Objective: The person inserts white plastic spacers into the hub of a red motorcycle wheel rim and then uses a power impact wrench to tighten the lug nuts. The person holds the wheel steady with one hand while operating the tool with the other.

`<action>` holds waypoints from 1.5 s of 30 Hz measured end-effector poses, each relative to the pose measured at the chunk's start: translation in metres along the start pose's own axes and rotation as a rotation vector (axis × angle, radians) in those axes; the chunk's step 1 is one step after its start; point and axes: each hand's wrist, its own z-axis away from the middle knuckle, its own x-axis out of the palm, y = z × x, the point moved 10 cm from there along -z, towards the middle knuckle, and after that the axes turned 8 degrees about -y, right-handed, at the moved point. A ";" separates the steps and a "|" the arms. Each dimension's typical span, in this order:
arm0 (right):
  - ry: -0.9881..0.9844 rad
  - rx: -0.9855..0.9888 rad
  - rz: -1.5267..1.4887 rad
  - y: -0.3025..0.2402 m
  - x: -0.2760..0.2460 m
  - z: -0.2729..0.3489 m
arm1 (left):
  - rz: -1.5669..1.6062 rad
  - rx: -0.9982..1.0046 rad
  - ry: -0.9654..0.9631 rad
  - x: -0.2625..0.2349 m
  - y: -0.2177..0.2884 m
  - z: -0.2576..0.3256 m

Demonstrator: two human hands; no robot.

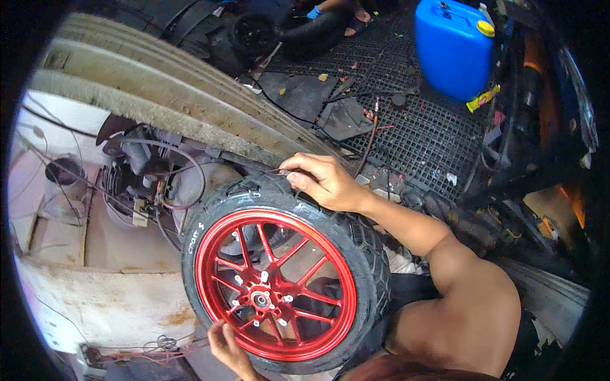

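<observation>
A motorcycle wheel with a glossy red multi-spoke rim (348, 279) stands tilted in front of me, a knobbly black tyre (376, 298) around it. Small white-metal posts ring the hub (260, 300). My left hand (230, 350) is at the rim's lower left edge, its fingers curled together against the red lip. At the tyre's upper edge is my right hand (324, 182), thumb and forefinger pinched together. A thin dark sliver shows at those fingertips; its kind is too small to tell. Whitish smears mark the tyre sidewall below this hand.
Left of the wheel is a compressor-like machine (124, 181) with hoses and cables. A ribbed shutter track (171, 89) runs diagonally behind it. Black grid matting (419, 140) covers the floor beyond, with a blue jerrycan (454, 51) on it. Another person's blue-gloved hand (314, 12) is near black tyres.
</observation>
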 end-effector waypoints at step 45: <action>-0.037 0.322 -0.396 0.156 0.032 -0.006 | -0.022 -0.513 -0.329 0.075 -0.023 0.083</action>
